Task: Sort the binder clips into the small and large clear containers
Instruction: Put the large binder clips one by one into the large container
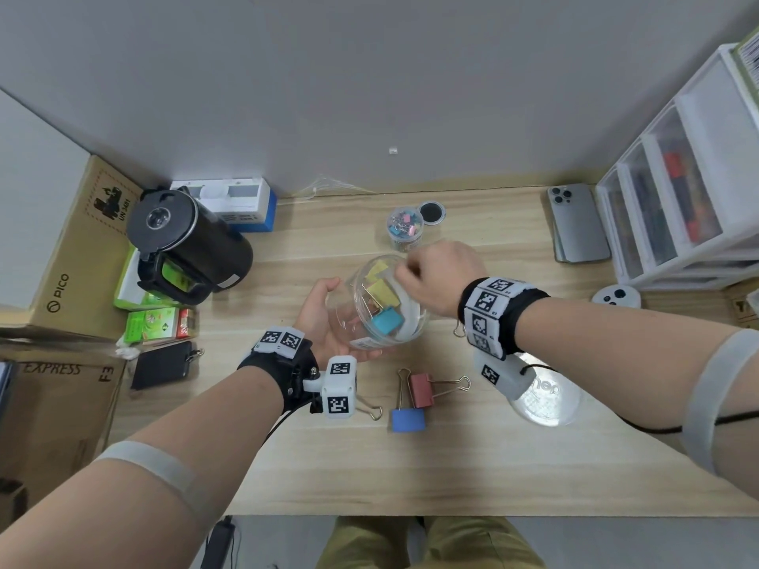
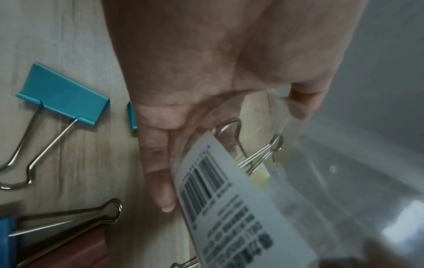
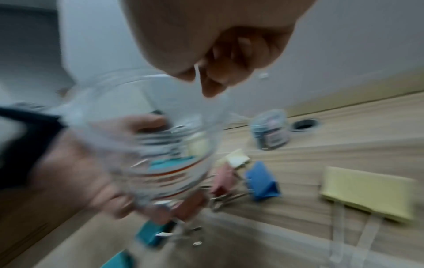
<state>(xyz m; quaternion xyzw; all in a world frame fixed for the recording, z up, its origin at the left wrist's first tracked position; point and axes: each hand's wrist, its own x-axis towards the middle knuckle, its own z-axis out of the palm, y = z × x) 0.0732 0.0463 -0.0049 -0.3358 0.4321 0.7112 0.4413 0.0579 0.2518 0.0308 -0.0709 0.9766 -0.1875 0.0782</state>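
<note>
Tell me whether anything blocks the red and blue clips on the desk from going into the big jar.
Nothing visible does. The red clip and blue clip lie on bare desk just in front of the large jar, which the left hand holds tilted; the right hand is at its open mouth.

The large container (image 1: pixel 386 305) sits mid-desk (image 1: pixel 472 466) with clips inside. Behind it stands the small container (image 1: pixel 404 227), a lid (image 1: pixel 431 212) just right of it. Before the large container lie two binder clips (image 1: pixel 412 398). A phone (image 1: pixel 577 223) lies far right, a kettle (image 1: pixel 185 244) far left.
</note>
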